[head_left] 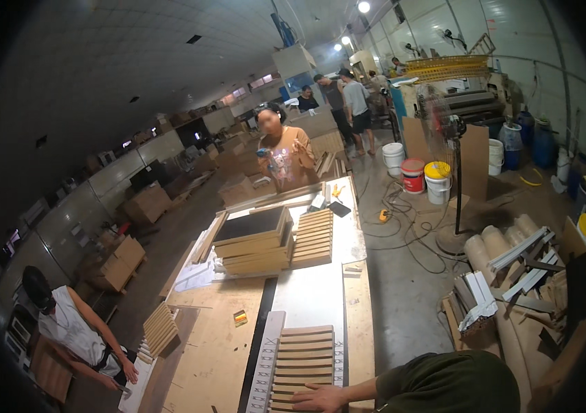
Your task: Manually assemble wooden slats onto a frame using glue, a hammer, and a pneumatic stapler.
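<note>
My right hand (322, 397) comes in from the lower right under a dark green sleeve (444, 385). It lies palm down with its fingers stretched out over a row of pale wooden slats (307, 351), touching them and grasping nothing that I can see. The slats lie side by side between two light strips, a wider left strip (263, 361) and a narrow right strip (338, 361), both bearing dark marks. The lower picture edge cuts off the near end of the row. My left hand is out of the picture.
Farther up the worktable (238, 310) stand a slatted panel (314, 237) and stacked dark-topped frames (252, 237). A person (286, 155) stands at the far end; another (83, 330) works at the left. Buckets (437, 184), a standing fan (457, 172) and piled rolls (496, 251) are at right.
</note>
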